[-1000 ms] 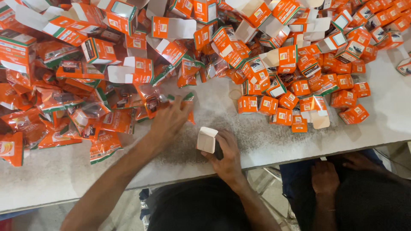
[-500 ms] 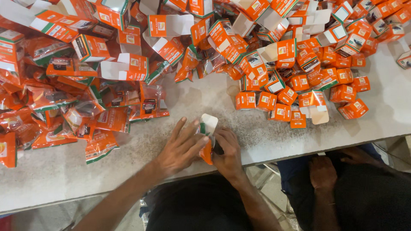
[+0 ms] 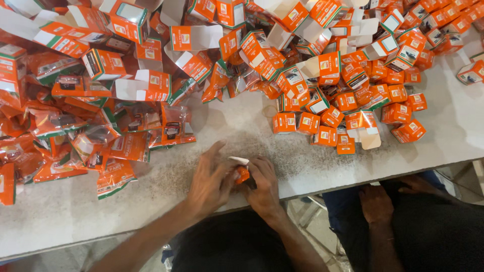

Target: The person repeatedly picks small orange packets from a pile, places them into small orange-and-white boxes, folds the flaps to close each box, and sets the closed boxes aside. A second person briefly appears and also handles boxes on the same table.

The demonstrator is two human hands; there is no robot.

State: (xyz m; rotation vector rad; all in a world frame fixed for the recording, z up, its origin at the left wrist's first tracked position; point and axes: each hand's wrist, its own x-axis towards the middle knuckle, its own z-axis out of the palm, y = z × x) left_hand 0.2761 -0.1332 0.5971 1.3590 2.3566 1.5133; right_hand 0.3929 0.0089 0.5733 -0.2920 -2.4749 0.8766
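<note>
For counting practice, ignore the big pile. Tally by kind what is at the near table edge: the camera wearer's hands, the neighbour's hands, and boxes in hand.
Wearer's hands: 2, the left hand and the right hand
Neighbour's hands: 2, the nearer hand and the farther hand
small orange box between the wearer's hands: 1
Total: 5

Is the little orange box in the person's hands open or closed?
Open. The little orange box has its white flap sticking up between the left hand and the right hand. What's inside is hidden.
</note>
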